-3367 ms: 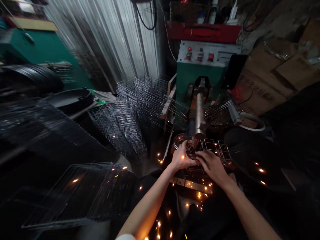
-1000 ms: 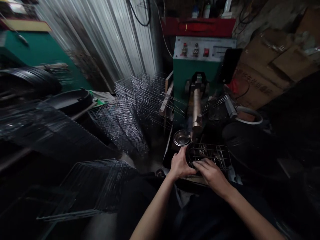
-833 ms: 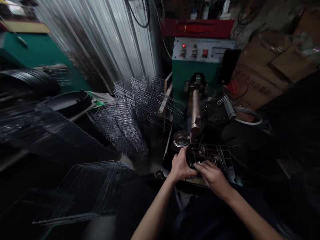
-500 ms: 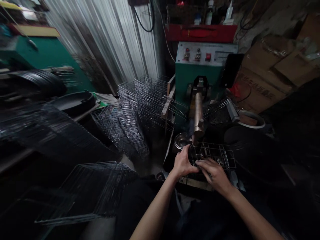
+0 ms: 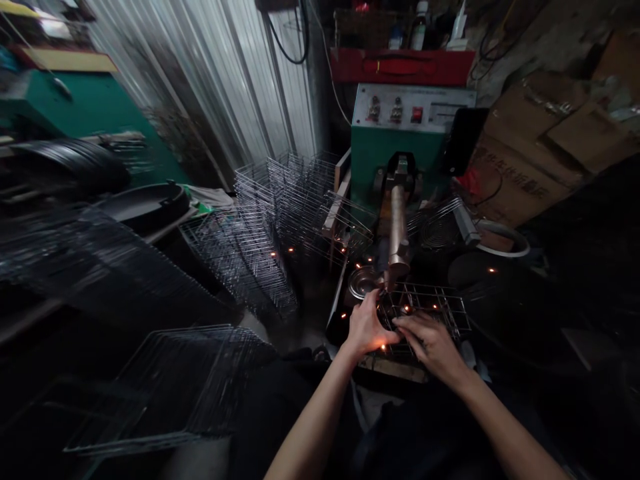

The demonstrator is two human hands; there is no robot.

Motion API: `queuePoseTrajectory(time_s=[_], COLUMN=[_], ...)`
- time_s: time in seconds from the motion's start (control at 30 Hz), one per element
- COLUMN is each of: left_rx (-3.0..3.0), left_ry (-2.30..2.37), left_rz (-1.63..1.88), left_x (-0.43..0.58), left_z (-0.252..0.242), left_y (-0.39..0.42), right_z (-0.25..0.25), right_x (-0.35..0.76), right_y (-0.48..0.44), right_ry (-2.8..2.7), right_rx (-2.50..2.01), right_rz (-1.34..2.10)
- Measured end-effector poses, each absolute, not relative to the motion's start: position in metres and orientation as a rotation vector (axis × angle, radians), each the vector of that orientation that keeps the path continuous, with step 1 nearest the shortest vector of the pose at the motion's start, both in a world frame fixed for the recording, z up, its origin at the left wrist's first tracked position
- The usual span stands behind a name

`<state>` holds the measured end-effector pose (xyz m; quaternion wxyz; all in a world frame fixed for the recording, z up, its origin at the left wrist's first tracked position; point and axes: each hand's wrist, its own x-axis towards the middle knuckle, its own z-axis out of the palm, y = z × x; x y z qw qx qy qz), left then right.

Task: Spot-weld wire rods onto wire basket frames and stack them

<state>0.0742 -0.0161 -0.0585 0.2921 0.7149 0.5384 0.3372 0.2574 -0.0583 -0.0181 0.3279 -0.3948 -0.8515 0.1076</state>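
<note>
A wire rack (image 5: 453, 308) lies under the copper-coloured electrode arm (image 5: 399, 230) of a green spot welder (image 5: 373, 150). My left hand (image 5: 367, 327) grips the rack's near left part, its fingers reaching up beside the electrode tip and its thumb pointing right. My right hand (image 5: 427, 343) is closed at the rack's near side, fingertips close to the left thumb; what they pinch is too dark to make out. Orange sparks (image 5: 383, 347) fly around both hands and the electrode. A round metal dish (image 5: 363, 283) sits just left of the electrode tip.
Stacked wire racks (image 5: 260, 233) stand left of the welder, with more wire panels (image 5: 165, 387) at the lower left. Cardboard boxes (image 5: 530, 160) lean at the right. A red toolbox (image 5: 403, 65) sits on the welder. Black round pans (image 5: 145, 207) lie farther left.
Bright sparks have appeared around the electrode, and a glow lights my left palm. Both hands stay almost in place; the rack has shifted very slightly.
</note>
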Motion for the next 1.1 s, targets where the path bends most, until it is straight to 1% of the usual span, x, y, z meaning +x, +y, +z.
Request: queuePoseTrajectory(time_s=[0.27,0.43,0.57,0.7,0.83,1.1], left_rx=[1.900,1.943,1.946,1.934,1.920,2.029], left_ry=[1.442,1.476,1.557,1.479,1.443,1.422], left_rz=[0.870,0.921,0.919,0.890,0.867,0.820], left_x=[0.066,0.068,0.068,0.063,0.058,0.054], left_z=[-0.049,-0.046,-0.045,-0.047,-0.046,-0.041], left_y=[0.016,0.013,0.014,0.036,0.054,0.061], right_z=[-0.014,-0.012,-0.014,-0.018,-0.018,-0.019], right_x=[0.244,0.243,0.247,0.251,0.256,0.256], right_y=[-0.033,-0.032,-0.029,-0.011,0.004,0.007], right_ry=[-2.142,-2.081,-2.037,-2.058,-2.114,-2.093], right_rx=[-1.151,-1.137,-1.161,-1.244,-1.246,-1.236], right_rz=[0.255,0.269,0.162,0.044,0.080,0.119])
